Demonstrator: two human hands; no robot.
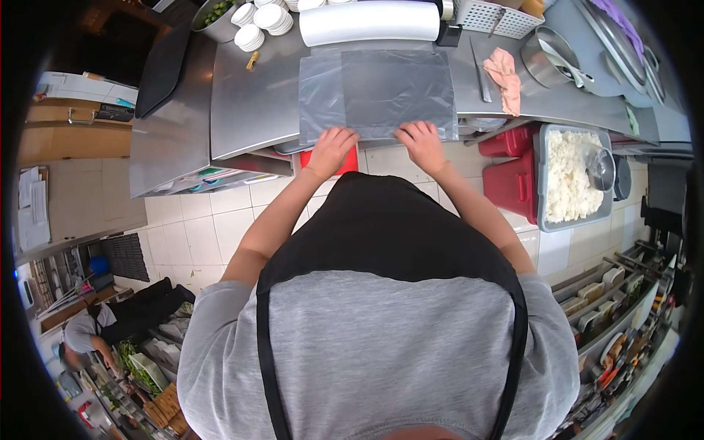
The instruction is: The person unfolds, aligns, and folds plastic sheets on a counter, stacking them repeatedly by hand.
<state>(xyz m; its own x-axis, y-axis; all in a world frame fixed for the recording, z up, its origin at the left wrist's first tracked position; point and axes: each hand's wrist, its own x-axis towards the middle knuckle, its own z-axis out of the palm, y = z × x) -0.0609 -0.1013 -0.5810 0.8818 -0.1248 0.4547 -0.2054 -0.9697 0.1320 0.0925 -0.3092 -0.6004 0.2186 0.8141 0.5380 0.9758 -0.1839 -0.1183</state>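
A sheet of clear plastic film point(396, 92) lies over the steel counter point(257, 103), with its near edge at the counter's front. On that near edge, toward the left, rests my left hand point(335, 147), its fingers bent over the film. My right hand point(422, 143) touches the same edge farther right, fingers also bent. Whether either hand pinches the film is too small to tell. Behind the sheet lies a large white roll point(370, 22) of film. A pink cloth point(504, 81) and a long knife point(481, 73) lie to the right of the sheet.
Stacked white cups point(271, 18) stand at the back left. On the right are a metal pot point(546, 57) and, lower, a grey tub point(543, 176) of rice beside red bins point(511, 180). A co-worker point(92, 330) is at the far lower left.
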